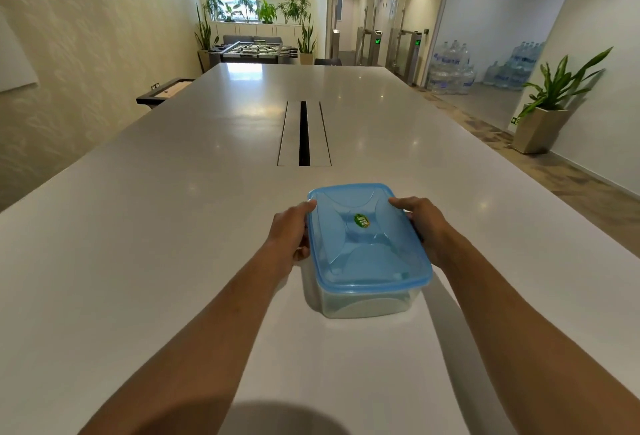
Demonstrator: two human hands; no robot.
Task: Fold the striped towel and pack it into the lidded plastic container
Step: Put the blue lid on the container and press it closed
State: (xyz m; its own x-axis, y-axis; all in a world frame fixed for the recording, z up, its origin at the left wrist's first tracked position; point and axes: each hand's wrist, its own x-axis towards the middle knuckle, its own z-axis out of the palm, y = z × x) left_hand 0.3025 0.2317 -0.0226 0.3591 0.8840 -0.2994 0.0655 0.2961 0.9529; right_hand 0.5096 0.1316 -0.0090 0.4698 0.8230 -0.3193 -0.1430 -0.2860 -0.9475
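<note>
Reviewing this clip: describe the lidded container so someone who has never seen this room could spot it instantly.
Start from the long white table that fills the view. At its near end, between the left hand and the right hand, sits the plastic container. It is a clear rectangular tub with a translucent blue lid bearing a small green oval sticker, the only object on the tabletop.

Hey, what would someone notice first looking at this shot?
The clear plastic container with its blue lid on, near the front of the long white table, gripped at its sides by the left hand and right hand. No striped towel lies in the open.
</note>
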